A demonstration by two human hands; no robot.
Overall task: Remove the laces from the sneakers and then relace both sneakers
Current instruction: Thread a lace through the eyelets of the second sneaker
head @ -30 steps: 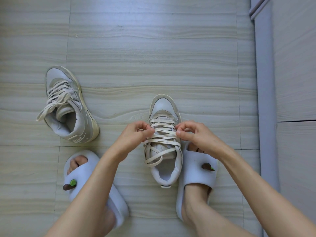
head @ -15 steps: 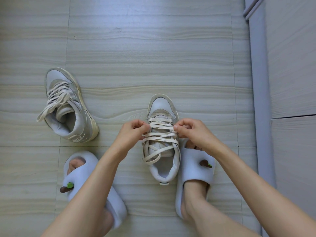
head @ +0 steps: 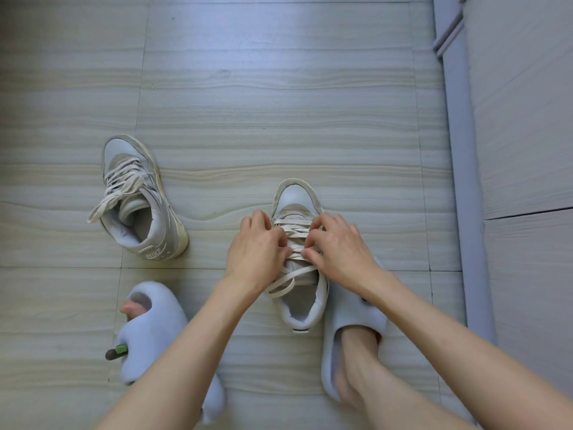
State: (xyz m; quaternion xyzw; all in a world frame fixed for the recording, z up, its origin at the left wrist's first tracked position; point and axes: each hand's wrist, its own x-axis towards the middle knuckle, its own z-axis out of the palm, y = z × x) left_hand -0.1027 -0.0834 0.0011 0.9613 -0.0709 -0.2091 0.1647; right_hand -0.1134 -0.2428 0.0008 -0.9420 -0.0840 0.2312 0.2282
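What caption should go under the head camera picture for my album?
Both hands, left hand and right hand, work the lace on the near sneaker; the other sneaker waits, laced.

Bare striped floor tiles (head: 279, 103) ahead of both hands; grey-white laced high-top sneaker (head: 139, 206) left, pale cabinet (head: 527, 119) right, probably w/in reach.

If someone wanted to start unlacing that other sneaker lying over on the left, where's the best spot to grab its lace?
Probably the loose flat end of the cream lace, pinched with the fingers from the left. It trails out past the collar of the grey-and-white high-top sneaker onto the pale wood-grain floor, free of the crossings. The sneaker leans on its side, so the other hand may need to steady it.
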